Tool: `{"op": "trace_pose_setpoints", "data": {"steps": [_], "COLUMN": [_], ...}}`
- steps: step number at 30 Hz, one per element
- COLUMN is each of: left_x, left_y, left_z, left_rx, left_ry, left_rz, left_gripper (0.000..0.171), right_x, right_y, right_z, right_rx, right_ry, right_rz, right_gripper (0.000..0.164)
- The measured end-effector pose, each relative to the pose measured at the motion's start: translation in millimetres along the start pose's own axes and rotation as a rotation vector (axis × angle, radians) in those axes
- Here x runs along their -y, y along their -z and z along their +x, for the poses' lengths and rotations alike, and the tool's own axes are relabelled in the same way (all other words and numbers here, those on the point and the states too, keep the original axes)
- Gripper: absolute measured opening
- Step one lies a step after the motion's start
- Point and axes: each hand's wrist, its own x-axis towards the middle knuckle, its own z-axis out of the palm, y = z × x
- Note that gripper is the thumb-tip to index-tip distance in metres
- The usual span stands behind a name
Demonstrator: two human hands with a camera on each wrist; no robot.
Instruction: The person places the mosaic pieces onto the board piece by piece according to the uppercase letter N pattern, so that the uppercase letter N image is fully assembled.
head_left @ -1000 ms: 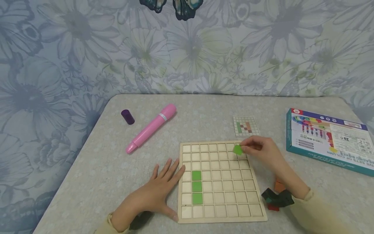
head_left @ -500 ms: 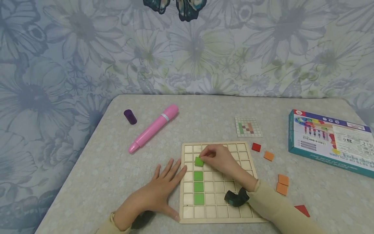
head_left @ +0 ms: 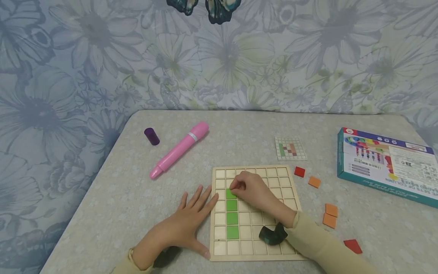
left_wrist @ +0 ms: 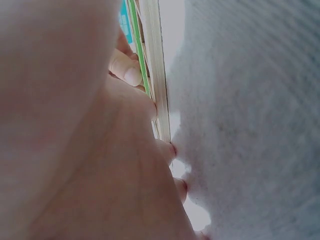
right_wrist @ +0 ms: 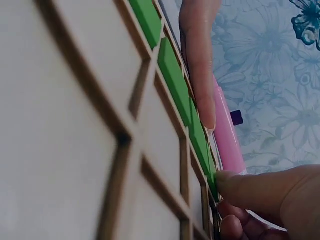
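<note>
A wooden grid board [head_left: 256, 260] lies flat on the table in the head view. Four would-be cells aside, its second column from the left bears several green tiles in a row. At the upper end of that row, my right hand [head_left: 254, 191] pinches the topmost green tile [head_left: 230, 194], which sits at its cell; whether it lies fully flat is hard to tell. The right wrist view has the thumb [right_wrist: 250, 192] touching this tile. With fingers spread, my left hand [head_left: 188, 224] rests at the board's left edge, its index fingertip and thumb touching the frame.
Right of the board lie red tiles [head_left: 299, 172] and orange tiles [head_left: 314, 182]. A small pattern card [head_left: 291, 148] lies behind it, a flat box [head_left: 383, 163] at far right. At back left are a pink marker-shaped tube [head_left: 179, 150] and a purple cap [head_left: 152, 136].
My right hand has carried the green tile leftward from the board's upper right and lowered it to the cell above the other green tiles. The left hand stays in place.
</note>
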Motion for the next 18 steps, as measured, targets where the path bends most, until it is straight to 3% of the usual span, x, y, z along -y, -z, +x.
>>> {"op": "trace_pose_setpoints", "data": {"steps": [8,13,18], "left_x": [-0.7,-1.3,0.2], "left_y": [1.0,-0.5,-0.5], "left_z": [0.3,0.8,0.4], "left_rx": [-0.012,-0.01,-0.014], "left_ry": [-0.014,-0.01,-0.005], "left_rz": [0.002,0.006,0.02], "left_gripper": [0.129,0.129,0.13], "right_x": [0.2,-6.8,-27.0], "right_y": [12.3,52.6,101.7], "right_z": [-3.0,-28.3,-76.3], "right_rx": [0.042,0.032,-0.042], "right_ry": [-0.032,-0.038,-0.112], "right_rz": [0.044,0.099,0.077], "right_gripper": [0.007,0.015,0.02]}}
